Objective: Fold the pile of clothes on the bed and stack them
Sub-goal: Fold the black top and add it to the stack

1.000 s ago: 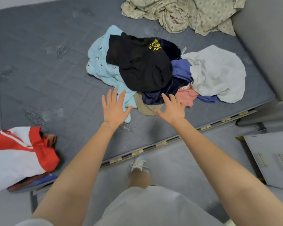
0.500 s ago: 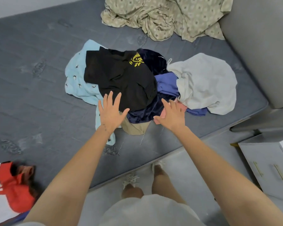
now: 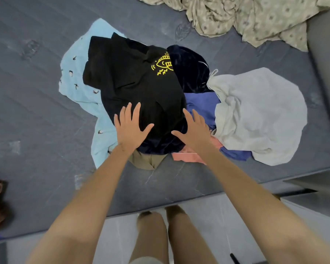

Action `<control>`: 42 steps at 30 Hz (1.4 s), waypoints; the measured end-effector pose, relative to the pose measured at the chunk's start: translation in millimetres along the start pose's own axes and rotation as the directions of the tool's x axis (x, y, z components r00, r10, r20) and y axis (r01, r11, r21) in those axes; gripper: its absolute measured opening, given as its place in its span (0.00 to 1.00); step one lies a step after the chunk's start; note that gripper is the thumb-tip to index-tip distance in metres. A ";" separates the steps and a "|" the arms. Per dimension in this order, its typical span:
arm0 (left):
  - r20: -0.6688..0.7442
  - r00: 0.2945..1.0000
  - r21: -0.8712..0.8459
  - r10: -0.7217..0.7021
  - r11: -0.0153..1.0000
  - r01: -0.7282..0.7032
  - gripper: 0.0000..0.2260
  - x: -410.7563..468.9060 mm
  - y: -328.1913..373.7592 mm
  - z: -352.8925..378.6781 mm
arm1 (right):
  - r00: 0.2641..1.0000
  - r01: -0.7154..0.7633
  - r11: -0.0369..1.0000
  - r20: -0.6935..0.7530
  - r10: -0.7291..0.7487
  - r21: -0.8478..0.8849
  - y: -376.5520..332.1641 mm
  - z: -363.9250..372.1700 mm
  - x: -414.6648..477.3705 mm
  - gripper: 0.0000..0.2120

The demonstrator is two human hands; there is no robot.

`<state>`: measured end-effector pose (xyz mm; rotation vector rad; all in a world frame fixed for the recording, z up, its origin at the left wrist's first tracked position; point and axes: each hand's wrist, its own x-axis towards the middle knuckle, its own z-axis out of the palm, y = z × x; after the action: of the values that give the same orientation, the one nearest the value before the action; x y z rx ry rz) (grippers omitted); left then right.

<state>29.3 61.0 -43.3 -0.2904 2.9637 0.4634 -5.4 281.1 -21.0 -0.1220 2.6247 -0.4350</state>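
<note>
Both hands have advanced onto the pile of clothes [image 3: 160, 103]. The left hand [image 3: 131, 128] and right hand [image 3: 194, 130], fingers spread, rest on the black shirt [image 3: 133, 80].

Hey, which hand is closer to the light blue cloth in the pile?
Left. The left hand is spread over the black shirt, right beside the light blue cloth; the right hand is across the shirt, by the pink garment.

This is looking like a bedroom in a home: a bed [image 3: 36, 111] with a bare grey quilted mattress is filling the view, a crumpled patterned sheet [image 3: 255, 16] is lying at its far end, a pile of clothes [image 3: 141, 88] is sitting on it, and pale floor [image 3: 217, 212] is showing alongside.
</note>
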 end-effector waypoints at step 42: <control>-0.411 0.802 -0.767 -0.434 0.640 -0.046 0.10 -70.5 -40.6 -219.5 | 0.940 0.318 0.722 -0.306 -0.153 0.615 -244.2 -122.3 -71.3 0.27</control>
<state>85.4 -33.9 163.3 -1.0019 2.9738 1.8807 2.9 96.2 192.1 -0.1826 2.5052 -1.5274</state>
